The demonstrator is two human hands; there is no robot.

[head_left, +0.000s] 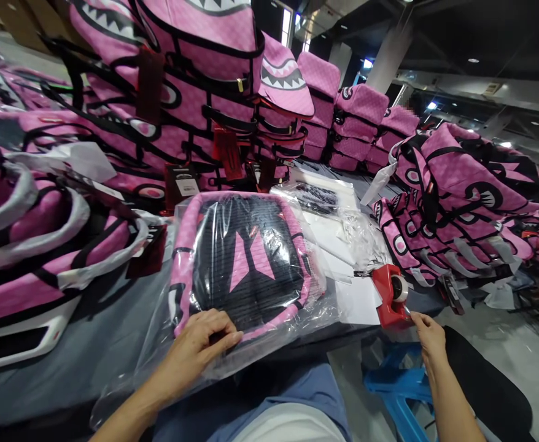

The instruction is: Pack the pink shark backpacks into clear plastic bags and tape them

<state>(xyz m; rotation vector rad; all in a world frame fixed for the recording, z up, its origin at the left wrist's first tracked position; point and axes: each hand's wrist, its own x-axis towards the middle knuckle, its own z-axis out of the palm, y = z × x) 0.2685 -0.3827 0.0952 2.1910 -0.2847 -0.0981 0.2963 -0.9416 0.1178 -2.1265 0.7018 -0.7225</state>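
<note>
The left hand (207, 337), fingers curled, rests on the lower edge of the clear plastic wrap (246, 359) around the pink-and-black bag (251, 264) lying at the table's front; whether it grips the film cannot be told. Rightward, at the red tape dispenser (384, 307), the right hand (428, 334) seemingly pinches the tape (404, 290): apparently the tape-drawing step, next calling for a clean tear while the wrap stays flat.

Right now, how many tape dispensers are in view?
1: the red tape dispenser, beside the right hand and to the right of the plastic-covered bag. Others could be hidden behind the stacked pink bags.
</note>
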